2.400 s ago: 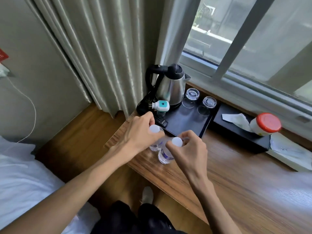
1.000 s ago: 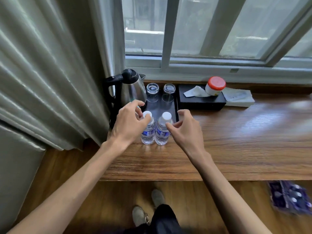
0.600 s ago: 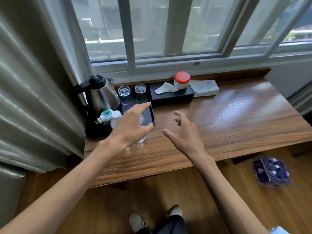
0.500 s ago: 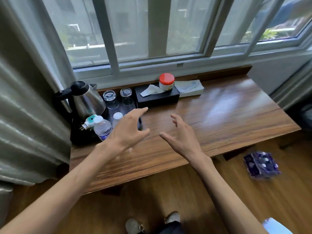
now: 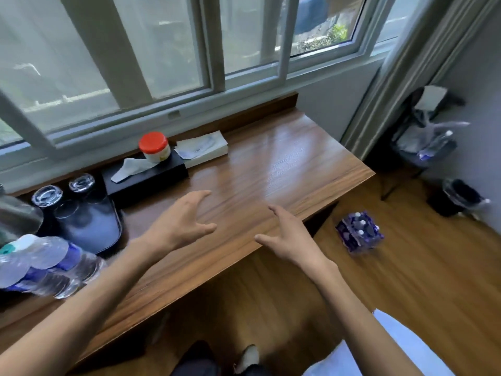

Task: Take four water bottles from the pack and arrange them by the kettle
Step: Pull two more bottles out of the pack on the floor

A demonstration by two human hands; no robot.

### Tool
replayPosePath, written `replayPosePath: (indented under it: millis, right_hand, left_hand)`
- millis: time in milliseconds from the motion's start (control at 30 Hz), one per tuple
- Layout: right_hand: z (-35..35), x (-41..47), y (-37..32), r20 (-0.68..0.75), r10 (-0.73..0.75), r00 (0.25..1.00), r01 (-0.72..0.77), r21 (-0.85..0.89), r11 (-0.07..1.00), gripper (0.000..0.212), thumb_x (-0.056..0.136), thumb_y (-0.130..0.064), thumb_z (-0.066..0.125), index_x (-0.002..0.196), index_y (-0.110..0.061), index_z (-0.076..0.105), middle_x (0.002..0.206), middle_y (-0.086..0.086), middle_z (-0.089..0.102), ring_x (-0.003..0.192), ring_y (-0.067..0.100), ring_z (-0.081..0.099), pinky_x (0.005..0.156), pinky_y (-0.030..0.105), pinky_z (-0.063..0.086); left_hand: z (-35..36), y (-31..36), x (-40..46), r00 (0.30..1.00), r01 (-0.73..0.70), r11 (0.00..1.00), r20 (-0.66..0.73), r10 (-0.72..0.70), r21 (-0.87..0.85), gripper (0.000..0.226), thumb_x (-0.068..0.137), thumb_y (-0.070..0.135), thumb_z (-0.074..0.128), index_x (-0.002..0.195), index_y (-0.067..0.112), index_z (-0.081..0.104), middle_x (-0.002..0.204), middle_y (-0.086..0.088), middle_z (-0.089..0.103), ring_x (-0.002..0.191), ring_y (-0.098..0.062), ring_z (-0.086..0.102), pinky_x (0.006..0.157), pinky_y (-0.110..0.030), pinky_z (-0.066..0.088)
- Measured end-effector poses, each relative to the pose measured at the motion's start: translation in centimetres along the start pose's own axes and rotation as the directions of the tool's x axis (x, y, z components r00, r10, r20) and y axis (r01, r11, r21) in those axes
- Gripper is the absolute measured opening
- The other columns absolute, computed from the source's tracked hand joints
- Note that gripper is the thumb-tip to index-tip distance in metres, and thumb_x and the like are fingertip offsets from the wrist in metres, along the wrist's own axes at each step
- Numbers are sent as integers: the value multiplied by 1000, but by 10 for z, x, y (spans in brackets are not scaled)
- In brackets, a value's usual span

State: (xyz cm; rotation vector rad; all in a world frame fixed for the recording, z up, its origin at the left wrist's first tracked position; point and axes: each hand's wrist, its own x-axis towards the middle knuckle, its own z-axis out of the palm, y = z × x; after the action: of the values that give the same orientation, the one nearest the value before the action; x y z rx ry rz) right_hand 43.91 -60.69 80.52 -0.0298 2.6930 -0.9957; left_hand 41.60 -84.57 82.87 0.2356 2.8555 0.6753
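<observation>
Two clear water bottles point(image 5: 46, 267) with white caps and blue labels stand on the wooden desk point(image 5: 271, 169) at the far left, in front of the steel kettle point(image 5: 16, 215), of which only a part shows at the frame's edge. The purple-wrapped pack of bottles point(image 5: 359, 234) lies on the floor to the right of the desk. My left hand point(image 5: 181, 223) hovers over the desk's middle, empty, fingers spread. Over the desk's front edge my right hand point(image 5: 290, 234) is empty too, fingers apart, well left of the pack.
A black tray point(image 5: 92, 226) holds two upturned glasses point(image 5: 65, 188). Behind it stand a black tissue box point(image 5: 146, 175), a red-lidded jar point(image 5: 154, 146) and a white box point(image 5: 203, 149). A chair point(image 5: 423, 139) and a bin point(image 5: 458, 198) stand at the right wall.
Both hands let go of the two bottles by the kettle and moved right across the desk. My view swung right, so the pack on the floor came nearer to the middle.
</observation>
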Motion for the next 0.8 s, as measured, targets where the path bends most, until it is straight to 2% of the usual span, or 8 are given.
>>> replayPosePath:
  millis: [167, 333, 567, 800]
  right_hand:
    - [-38, 5, 50, -45, 105, 993, -103, 47, 994, 86, 85, -40, 75, 155, -18, 30, 158, 0, 38, 147, 17, 32, 117, 31, 29]
    - [-76, 20, 97, -89, 215, 973, -208, 78, 975, 86, 84, -40, 76, 154, -20, 31, 158, 1, 39, 145, 20, 35, 115, 35, 32]
    - [-132, 61, 164, -131, 359, 924, -344, 123, 931, 86, 83, -40, 77, 154, -24, 32, 158, 0, 39, 144, 20, 38, 113, 39, 37]
    - [-192, 103, 231, -149, 473, 868, -444, 191, 875, 85, 82, -39, 79, 152, -23, 34, 155, 1, 43, 141, 19, 42, 111, 38, 39]
  left_hand:
    - [26, 56, 48, 992, -106, 994, 75, 103, 33, 84, 82, 37, 74, 151, 16, 32, 154, -5, 39, 141, -19, 38, 116, -37, 34]
    - [50, 108, 105, 969, -191, 980, 167, 180, 49, 83, 83, 38, 73, 151, 16, 31, 154, -6, 39, 140, -21, 39, 114, -37, 35]
    - [82, 174, 199, 920, -295, 954, 283, 270, 48, 80, 84, 40, 71, 150, 17, 32, 154, -6, 39, 139, -22, 40, 115, -39, 37]
    - [120, 243, 295, 872, -367, 927, 376, 313, 79, 79, 84, 44, 70, 149, 17, 34, 154, -4, 39, 139, -21, 39, 114, -39, 38]
